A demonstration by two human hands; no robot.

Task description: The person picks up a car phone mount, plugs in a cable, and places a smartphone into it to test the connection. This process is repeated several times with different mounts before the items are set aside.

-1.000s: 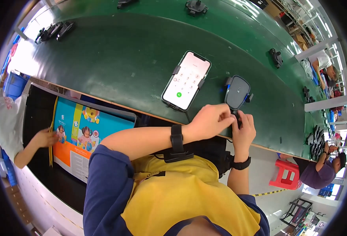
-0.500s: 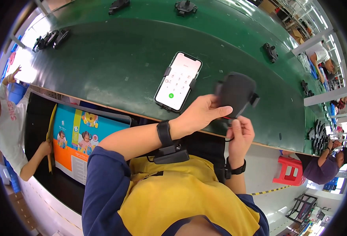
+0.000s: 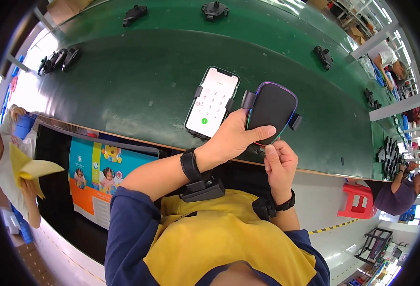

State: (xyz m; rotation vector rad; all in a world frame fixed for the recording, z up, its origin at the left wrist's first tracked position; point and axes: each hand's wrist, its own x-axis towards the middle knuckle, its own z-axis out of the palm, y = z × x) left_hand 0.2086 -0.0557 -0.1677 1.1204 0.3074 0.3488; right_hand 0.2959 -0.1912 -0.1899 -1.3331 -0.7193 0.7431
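Observation:
My left hand (image 3: pixel 241 132) grips a black phone holder (image 3: pixel 273 112), a rounded charging pad with a clamp arm at each side. Its thumb lies across the front. Purple, blue and green light glows along the pad's rim. At the lower end of the holder, my right hand (image 3: pixel 281 164) is closed in a pinch; its fingers mostly hide the thin dark cable there. Left of the holder, a phone (image 3: pixel 212 102) with a lit dial keypad lies on the green table (image 3: pixel 138 86), clasped at both sides by another black holder.
More black holders stand on the table, at the far middle (image 3: pixel 215 10), far left (image 3: pixel 134 15) and right (image 3: pixel 323 57). A colourful printed box (image 3: pixel 95 171) sits below the table edge. At left a person holds yellow sheets (image 3: pixel 33 167). A red stool (image 3: pixel 358 201) stands at right.
The holder has turned and shifted slightly left, and its rim now glows all round, where only a small red glow showed before. At left, the person has raised the yellow sheets.

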